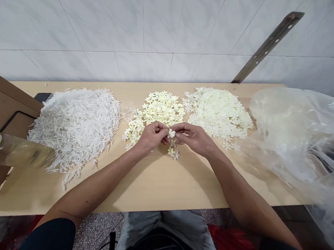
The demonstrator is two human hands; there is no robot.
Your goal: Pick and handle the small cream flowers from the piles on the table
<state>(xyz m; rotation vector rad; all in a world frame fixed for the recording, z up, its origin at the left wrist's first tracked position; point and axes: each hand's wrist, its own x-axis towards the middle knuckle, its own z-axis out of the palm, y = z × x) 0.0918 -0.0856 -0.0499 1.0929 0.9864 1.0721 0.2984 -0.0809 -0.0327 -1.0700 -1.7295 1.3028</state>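
Pinched a flower (171, 133) between left hand (153, 135) and right hand (194, 137), in front of the yellow-centred pile (163, 108); seemingly finished that, leaving plain blossoms (221, 112) to its right, white slivers (82, 122) to its left.

Tiled wall behind, plastic to the right

Pale, grey-veined tiles (126, 22) line the wall. A perforated metal strip (268, 47) slants across them, its lower end at the back edge of the surface (171, 192). Translucent plastic sheeting (286, 125) bunches at the right. At the left, a see-through container (24, 150) with a yellow band stands out before a brown panel (9, 95). Speckled flooring (97, 231) shows below.
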